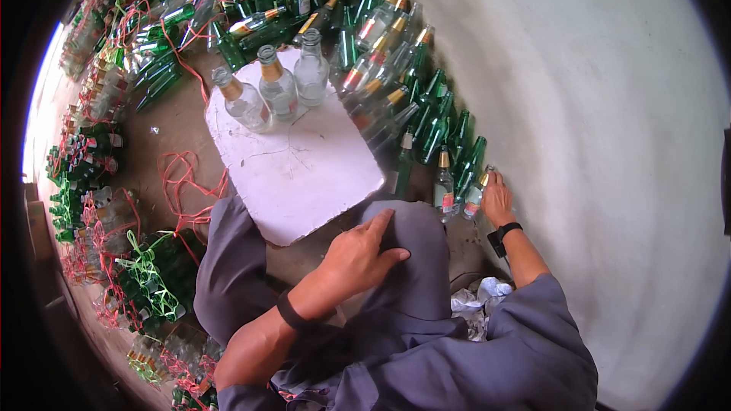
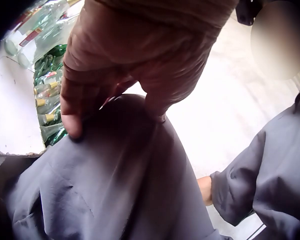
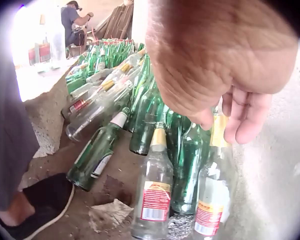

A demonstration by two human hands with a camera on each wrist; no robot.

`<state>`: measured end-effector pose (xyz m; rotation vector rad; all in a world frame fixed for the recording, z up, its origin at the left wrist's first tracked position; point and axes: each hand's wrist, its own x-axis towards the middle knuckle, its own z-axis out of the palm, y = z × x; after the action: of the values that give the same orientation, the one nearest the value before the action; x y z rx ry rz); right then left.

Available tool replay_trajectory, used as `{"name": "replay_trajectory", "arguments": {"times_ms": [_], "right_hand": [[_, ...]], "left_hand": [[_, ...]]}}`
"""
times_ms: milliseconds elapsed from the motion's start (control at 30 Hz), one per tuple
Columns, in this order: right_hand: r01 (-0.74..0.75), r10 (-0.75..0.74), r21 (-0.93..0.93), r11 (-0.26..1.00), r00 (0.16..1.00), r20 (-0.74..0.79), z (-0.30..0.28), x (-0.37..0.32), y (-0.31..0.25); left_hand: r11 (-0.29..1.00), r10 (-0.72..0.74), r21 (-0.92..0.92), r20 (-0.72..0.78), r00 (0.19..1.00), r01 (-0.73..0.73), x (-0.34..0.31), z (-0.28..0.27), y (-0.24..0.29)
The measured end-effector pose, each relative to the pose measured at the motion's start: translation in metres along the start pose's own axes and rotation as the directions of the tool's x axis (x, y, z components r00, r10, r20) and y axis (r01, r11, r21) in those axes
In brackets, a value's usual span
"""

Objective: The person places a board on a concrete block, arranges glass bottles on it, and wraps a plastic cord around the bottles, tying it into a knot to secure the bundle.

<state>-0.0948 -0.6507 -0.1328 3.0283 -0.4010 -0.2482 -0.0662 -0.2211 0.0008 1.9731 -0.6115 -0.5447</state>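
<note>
My right hand [image 1: 499, 199] holds a clear glass bottle [image 3: 210, 202] by its gold-wrapped neck, beside the wall. The bottle has a red and yellow label and stands on the floor among others. Next to it are a similar clear bottle [image 3: 152, 200] and green bottles [image 3: 188, 172]. My left hand [image 1: 354, 259] rests on the raised knee, fingers extended and holding nothing. In front of the knees lies a white board [image 1: 304, 160]. Three clear bottles stand upright at its far end: one [image 1: 242, 103] on the left, one [image 1: 278, 87] in the middle, one [image 1: 311, 72] on the right.
Many green and clear bottles [image 1: 381, 53] lie in rows beyond the board and along the pale wall [image 1: 594, 144]. Bundles of bottles tied with string [image 1: 106, 221] line the left. Loose red string [image 1: 186, 183] lies on the floor. Another person [image 3: 75, 25] sits far back.
</note>
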Motion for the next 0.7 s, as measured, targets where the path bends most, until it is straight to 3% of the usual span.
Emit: {"name": "replay_trajectory", "arguments": {"times_ms": [133,233,333,467,700], "right_hand": [[0.170,-0.177,-0.085,0.982,0.981,-0.078,0.007,0.018,0.015],[0.224,-0.228,-0.110,0.968,0.973,-0.022,0.019,0.032,0.024],[0.174,-0.168,-0.104,0.979,0.984,0.066,0.028,0.042,0.026],[0.092,-0.090,-0.041,0.995,0.994,0.056,0.044,0.042,0.027],[0.189,-0.176,-0.065,0.980,0.970,0.165,0.019,0.005,0.006]], "left_hand": [[0.999,-0.051,-0.012,0.054,0.997,0.052,0.005,-0.001,0.004],[0.998,-0.057,0.012,0.067,0.996,0.057,0.009,0.003,-0.001],[0.988,-0.153,-0.010,0.168,0.974,0.156,0.015,-0.004,0.006],[0.990,-0.130,-0.029,0.118,0.984,0.134,0.015,0.002,-0.002],[0.989,-0.139,-0.030,0.141,0.980,0.145,0.014,0.005,-0.004]]}}
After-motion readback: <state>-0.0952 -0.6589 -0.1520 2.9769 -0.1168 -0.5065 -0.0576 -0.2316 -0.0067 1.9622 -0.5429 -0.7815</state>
